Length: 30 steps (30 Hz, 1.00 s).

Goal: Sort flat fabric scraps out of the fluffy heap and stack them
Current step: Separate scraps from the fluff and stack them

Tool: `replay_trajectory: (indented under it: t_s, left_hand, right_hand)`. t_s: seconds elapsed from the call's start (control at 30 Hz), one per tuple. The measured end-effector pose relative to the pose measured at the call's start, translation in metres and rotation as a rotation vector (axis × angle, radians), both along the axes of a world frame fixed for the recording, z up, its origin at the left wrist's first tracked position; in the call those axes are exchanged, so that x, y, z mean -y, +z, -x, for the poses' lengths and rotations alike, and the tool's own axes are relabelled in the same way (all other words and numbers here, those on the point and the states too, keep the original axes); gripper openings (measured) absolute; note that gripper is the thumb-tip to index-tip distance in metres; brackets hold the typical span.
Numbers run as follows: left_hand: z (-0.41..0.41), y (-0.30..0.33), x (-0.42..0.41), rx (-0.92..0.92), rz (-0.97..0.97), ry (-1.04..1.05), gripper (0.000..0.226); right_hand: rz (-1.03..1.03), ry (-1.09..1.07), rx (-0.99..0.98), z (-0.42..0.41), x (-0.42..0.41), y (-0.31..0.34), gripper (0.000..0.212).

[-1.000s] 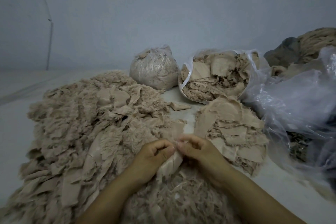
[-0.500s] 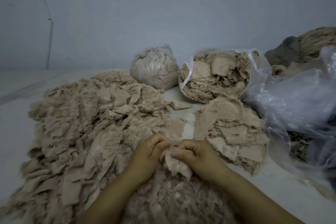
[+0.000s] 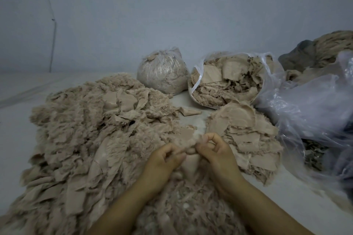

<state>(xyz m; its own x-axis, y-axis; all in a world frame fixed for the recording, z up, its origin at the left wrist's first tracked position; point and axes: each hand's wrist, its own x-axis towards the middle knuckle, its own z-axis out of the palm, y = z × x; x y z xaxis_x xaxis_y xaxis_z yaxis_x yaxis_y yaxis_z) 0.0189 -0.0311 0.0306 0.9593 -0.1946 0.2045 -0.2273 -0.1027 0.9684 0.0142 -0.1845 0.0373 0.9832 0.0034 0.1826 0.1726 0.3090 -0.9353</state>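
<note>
— Beige scrap sits low in the frame's centre, right? What have you got on it?

— Your left hand and right hand meet over it, fingers curled, both pinching its top edge. It hangs above the fluffy heap, which fills the lower left.

— And the containers?

— Your stack of flat scraps lies right of centre. Behind it, an open clear bag holds flat beige pieces. Left of that, a tied bag is packed with fluff. At the right edge, a crumpled plastic bag; I cannot tell its contents.
</note>
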Motion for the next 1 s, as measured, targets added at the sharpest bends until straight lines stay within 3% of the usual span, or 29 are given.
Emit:
replay_trajectory:
  t_s: [0.07, 0.17, 0.27, 0.4, 0.5, 0.63, 0.8, 0.93, 1.0]
  left_hand:
    - [0.0, 0.002, -0.003, -0.038, 0.138, 0.035, 0.015]
    - [0.001, 0.007, -0.002, -0.001, 0.038, -0.049, 0.011]
    - [0.002, 0.004, 0.004, 0.025, -0.132, -0.088, 0.013]
    - [0.0, 0.008, -0.005, -0.123, 0.105, -0.004, 0.016]
    - [0.001, 0.011, -0.01, -0.173, 0.2, -0.056, 0.019]
    - [0.003, 0.009, -0.006, -0.098, 0.048, -0.091, 0.021]
    - [-0.006, 0.009, -0.011, -0.143, 0.295, 0.143, 0.021]
    - [-0.005, 0.009, -0.01, -0.12, 0.275, 0.122, 0.024]
    - [-0.002, 0.009, -0.007, -0.082, 0.247, 0.067, 0.026]
  right_hand:
    - [0.057, -0.053, -0.031, -0.001, 0.002, 0.0, 0.014]
    - [0.211, 0.064, -0.059, 0.001, 0.002, -0.003, 0.037]
    - [0.315, -0.056, 0.024, -0.001, 0.0, -0.003, 0.012]
    - [0.12, -0.258, -0.063, -0.01, 0.012, -0.002, 0.02]
    - [0.161, -0.149, -0.109, -0.007, 0.014, -0.001, 0.027]
    - [0.337, 0.138, -0.073, 0.002, 0.002, -0.003, 0.029]
    - [0.069, -0.018, -0.074, -0.003, 0.005, -0.001, 0.024]
    - [0.224, 0.061, -0.061, 0.001, 0.002, -0.001, 0.052]
    - [0.294, 0.094, -0.043, 0.003, 0.0, -0.003, 0.041]
